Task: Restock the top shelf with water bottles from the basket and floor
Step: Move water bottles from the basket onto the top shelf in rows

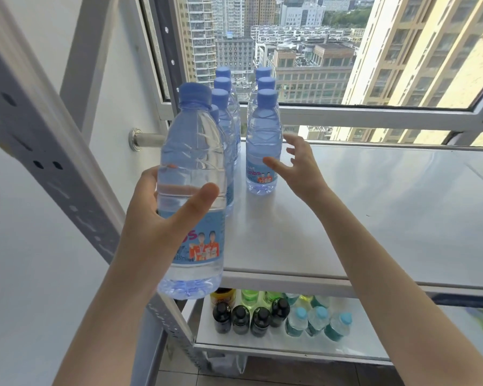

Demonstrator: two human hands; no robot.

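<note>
**Water bottle held at the top shelf's left front corner**

A wide window fills the background, with city blocks beyond it. Below it the white top shelf runs across the view, mostly bare on its right side. The lower shelf shows underneath.

The water bottle, blue-capped and upright, is off the shelf, in the air at its left front corner. The left grip grasps it around the middle, thumb across the front above the label.

Two rows of the same bottles stand at the shelf's left end, running back toward the window: the left row, partly hidden behind the held bottle, and the right row of three.

The right grip is released, fingers spread, just beside the right row's front bottle; whether it touches cannot be told.

On the lower shelf stand dark bottles and pale-capped bottles
</note>
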